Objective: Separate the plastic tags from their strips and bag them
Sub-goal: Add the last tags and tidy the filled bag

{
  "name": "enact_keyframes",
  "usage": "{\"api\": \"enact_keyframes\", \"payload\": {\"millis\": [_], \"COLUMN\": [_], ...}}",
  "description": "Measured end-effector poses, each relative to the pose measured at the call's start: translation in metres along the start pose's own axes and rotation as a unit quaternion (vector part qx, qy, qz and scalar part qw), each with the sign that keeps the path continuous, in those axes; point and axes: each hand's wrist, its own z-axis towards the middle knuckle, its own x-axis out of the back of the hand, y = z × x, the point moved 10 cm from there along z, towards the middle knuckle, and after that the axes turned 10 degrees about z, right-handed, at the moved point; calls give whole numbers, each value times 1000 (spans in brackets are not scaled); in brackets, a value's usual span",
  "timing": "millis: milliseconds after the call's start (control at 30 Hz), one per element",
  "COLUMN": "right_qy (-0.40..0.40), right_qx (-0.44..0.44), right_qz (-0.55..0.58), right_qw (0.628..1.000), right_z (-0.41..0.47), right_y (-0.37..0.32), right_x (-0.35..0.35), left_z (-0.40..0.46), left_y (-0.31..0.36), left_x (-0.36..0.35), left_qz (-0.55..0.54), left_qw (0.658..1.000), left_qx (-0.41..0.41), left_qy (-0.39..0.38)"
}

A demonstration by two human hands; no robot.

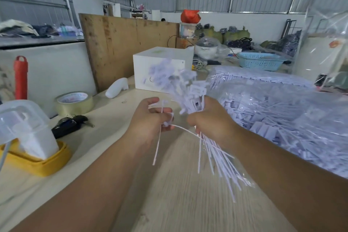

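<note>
My right hand (211,118) grips a thick bundle of white plastic tags (180,84) around its middle, tag heads fanning up and blurred, thin strips trailing down toward me. My left hand (150,118) is curled around a few separate white strips (157,145), which hang below it. Both hands are held close together above the wooden table (178,184). To the right lies a large clear plastic bag (282,111) heaped with many more white tags.
On the left stand a yellow tray with a clear plastic container (28,133), a tape roll (75,102), dark keys (71,123) and a white bottle (116,87). A white box (162,69) sits behind the hands, a blue basket (260,60) farther back. A plywood board (120,47) leans behind.
</note>
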Motion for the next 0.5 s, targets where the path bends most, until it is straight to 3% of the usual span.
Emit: {"api": "enact_keyframes", "payload": {"millis": [100,233,367,500], "right_qy": [-31,-48,-118,-8], "right_qx": [-13,-11,-64,-43], "right_qz": [-66,-12,63,0], "right_qw": [997,999,989,999], "right_z": [-7,-11,-16,-2], "right_y": [9,14,24,28], "right_x": [-8,-24,-53,-33], "left_z": [-1,-8,-16,-14], "left_y": [6,3,-3,0], "left_x": [1,-3,-10,-8], "left_qz": [-2,-47,-100,-130], "left_qw": [999,995,992,989], "left_qx": [-38,-30,17,12], "left_qy": [35,86,79,65]}}
